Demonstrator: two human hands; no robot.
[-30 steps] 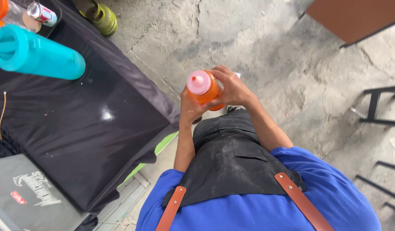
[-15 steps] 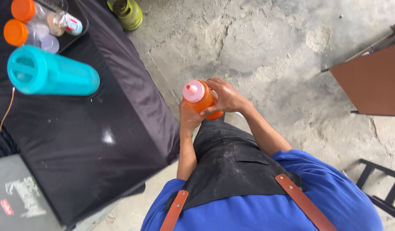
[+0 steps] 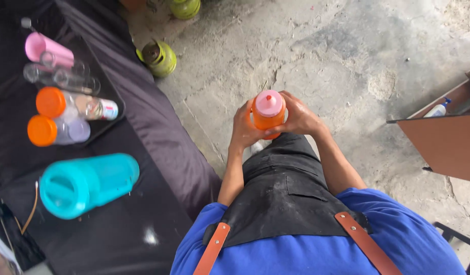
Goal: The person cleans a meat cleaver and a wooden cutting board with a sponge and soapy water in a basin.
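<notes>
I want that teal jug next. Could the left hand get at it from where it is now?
Probably yes, once freed. The left hand now grips the orange squeeze bottle together with the right hand; the teal plastic jug lies unobstructed on the black-covered table to its left.

Left hand (image 3: pixel 243 127) and right hand (image 3: pixel 299 117) clasp an upright orange squeeze bottle (image 3: pixel 267 114) beside a black-draped table (image 3: pixel 158 127).

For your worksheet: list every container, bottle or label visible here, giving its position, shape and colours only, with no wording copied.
Squeeze bottle: in both hands, orange, pink cap.
Tumbler: on the black table, teal.
Two jars: in a black tray, clear, orange lids; the farther has a white label.
Pink cup: tray's far end.
Gas canister: on the floor, green.
Spray bottle: far right, white.
</notes>
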